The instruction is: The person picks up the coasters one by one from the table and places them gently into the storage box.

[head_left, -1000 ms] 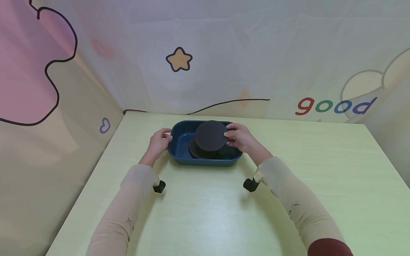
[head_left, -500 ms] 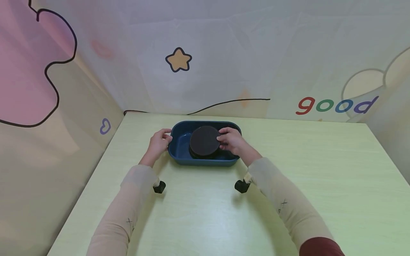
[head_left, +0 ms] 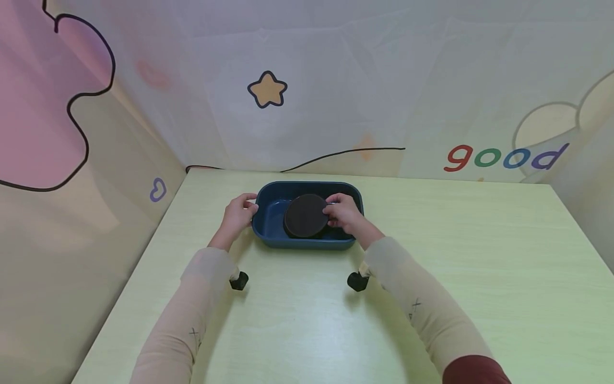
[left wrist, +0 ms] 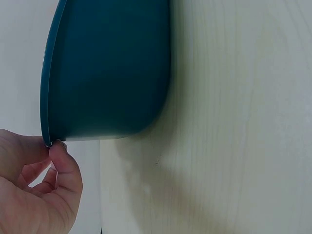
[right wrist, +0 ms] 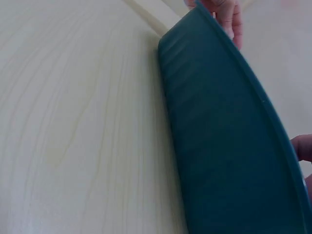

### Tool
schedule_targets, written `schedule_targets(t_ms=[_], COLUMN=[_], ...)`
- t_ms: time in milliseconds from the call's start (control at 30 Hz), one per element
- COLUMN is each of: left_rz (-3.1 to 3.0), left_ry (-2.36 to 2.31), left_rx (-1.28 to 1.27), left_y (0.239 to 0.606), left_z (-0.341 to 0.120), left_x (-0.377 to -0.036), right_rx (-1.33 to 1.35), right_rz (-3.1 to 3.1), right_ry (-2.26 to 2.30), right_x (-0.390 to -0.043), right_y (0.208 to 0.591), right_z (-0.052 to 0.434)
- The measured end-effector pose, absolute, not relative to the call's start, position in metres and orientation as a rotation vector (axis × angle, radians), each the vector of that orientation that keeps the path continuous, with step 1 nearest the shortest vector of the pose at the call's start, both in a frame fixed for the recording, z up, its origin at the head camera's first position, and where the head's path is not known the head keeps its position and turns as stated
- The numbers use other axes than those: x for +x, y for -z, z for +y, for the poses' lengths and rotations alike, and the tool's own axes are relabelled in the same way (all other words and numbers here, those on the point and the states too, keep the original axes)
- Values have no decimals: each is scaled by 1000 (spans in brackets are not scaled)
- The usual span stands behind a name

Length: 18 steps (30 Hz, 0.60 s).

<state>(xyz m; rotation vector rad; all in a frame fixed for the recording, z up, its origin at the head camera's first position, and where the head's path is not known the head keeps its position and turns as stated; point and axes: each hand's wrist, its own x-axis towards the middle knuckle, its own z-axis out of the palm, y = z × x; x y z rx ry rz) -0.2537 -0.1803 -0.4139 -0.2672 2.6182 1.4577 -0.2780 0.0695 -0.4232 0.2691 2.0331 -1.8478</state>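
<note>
From the head view we count one dark blue plastic tub with rounded corners (head_left: pixel 271 234), one flat round black disc (head_left: pixel 304 215), and two hands. The tub sits on the pale green wooden table (head_left: pixel 479 256), toward its far side, near the back wall. The disc is inside the tub, more to the right of its middle, and it looks like a second dark round piece lies right under it, but we cannot be sure. Our left hand (head_left: pixel 236 215) grips the tub's left rim with curled fingers. Our right hand (head_left: pixel 344 213) reaches into the tub and holds the right edge of the disc between fingers and thumb. There is lots of bare table in front of the tub and out to the right. On the wall cloth we can read the word "good" (head_left: pixel 503 157) in coloured letters, and we see one yellow star (head_left: pixel 267 89). From the left wrist view, the left hand (left wrist: pixel 34 195) pinches the rim of the tub (left wrist: pixel 107 73), with the thumb tip on the edge. From the right wrist view we see the tub's outer wall (right wrist: pixel 219 146) on the table (right wrist: pixel 73 122), with fingertips of the left hand (right wrist: pixel 226 14) curled over the far rim.
</note>
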Motion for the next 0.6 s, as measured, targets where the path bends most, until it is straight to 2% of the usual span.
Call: schedule_targets(t_ms=[600], left_rz=[2614], left_ry=[-1472], left_rx=[-265], left_y=[414], left_z=[-180], left_x=[-254], right_rx=[202], right_rz=[2488], right_ry=[1409], right_x=[-281], right_y=[429], right_z=[60])
